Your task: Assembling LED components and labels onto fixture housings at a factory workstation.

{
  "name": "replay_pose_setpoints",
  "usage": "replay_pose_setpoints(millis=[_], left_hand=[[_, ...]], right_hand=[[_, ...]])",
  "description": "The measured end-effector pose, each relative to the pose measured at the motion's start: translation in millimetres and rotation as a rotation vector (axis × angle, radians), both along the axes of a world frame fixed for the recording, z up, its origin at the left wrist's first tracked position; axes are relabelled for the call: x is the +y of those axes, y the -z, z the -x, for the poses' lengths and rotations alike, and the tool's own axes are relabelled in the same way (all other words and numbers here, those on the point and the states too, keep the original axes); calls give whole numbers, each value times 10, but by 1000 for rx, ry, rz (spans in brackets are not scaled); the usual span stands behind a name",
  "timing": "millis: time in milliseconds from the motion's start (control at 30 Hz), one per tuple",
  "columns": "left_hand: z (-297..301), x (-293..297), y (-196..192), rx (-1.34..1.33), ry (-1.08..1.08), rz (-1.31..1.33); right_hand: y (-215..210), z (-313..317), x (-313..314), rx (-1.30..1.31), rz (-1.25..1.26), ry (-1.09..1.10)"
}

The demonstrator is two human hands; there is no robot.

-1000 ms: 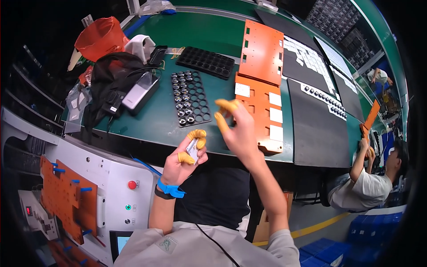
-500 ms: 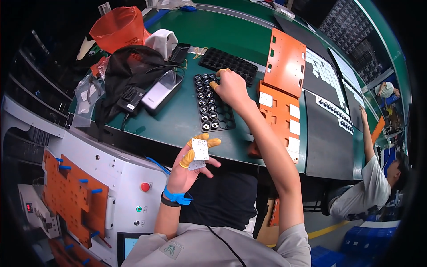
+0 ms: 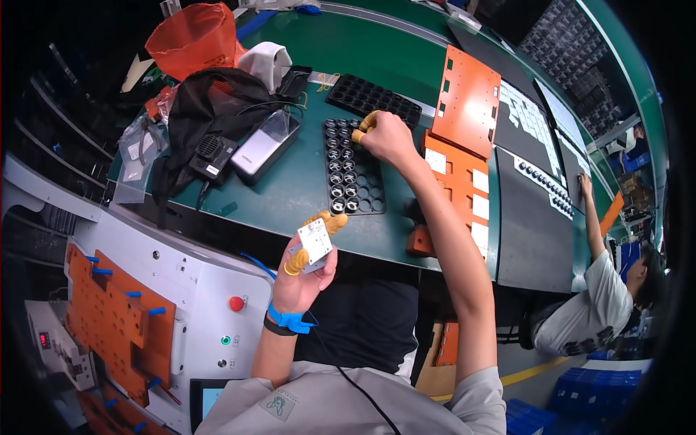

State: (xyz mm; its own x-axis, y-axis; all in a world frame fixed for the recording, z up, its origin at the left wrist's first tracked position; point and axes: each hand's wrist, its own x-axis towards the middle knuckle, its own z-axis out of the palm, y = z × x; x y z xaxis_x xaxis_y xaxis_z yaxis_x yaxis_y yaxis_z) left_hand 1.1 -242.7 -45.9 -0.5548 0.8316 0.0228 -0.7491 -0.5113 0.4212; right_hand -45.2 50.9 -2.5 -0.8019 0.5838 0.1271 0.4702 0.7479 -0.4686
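While reaching out over the black tray (image 3: 353, 170), right hand (image 3: 384, 135) now down at its upper rows, fingertips pinched on a small round part there; a second ago raised in the air.

Left hand (image 3: 308, 272) closed around a small square plate (image 3: 315, 240), lifted off the bench. Free green bench (image 3: 290, 190) left of tray; orange panel (image 3: 457, 177) close on the right, bench edge just below.

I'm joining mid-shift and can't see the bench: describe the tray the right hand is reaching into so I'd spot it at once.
On the green bench, in front of the person, lies a black grid tray with small round parts in its pockets. The right hand touches its far end. Unlike the black tray just beyond, whose pockets look empty, most of its pockets are filled.
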Motion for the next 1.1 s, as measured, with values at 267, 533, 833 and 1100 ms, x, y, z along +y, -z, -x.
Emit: replay_pose_setpoints(millis=[267,533,833,1100], left_hand=[[-10,-30,53,-2,12,-37],[-145,6,-252,151,-83,191],[-280,65,-298,349,-211,306],[-361,165,-275,1079,-609,533]], right_hand=[[-414,-627,-748,471,797,-260],[-402,-1397,-1271,475,911,-445],[-230,-1499,-1234,502,867,-350],[-361,-1647,-1311,400,806,-169]])
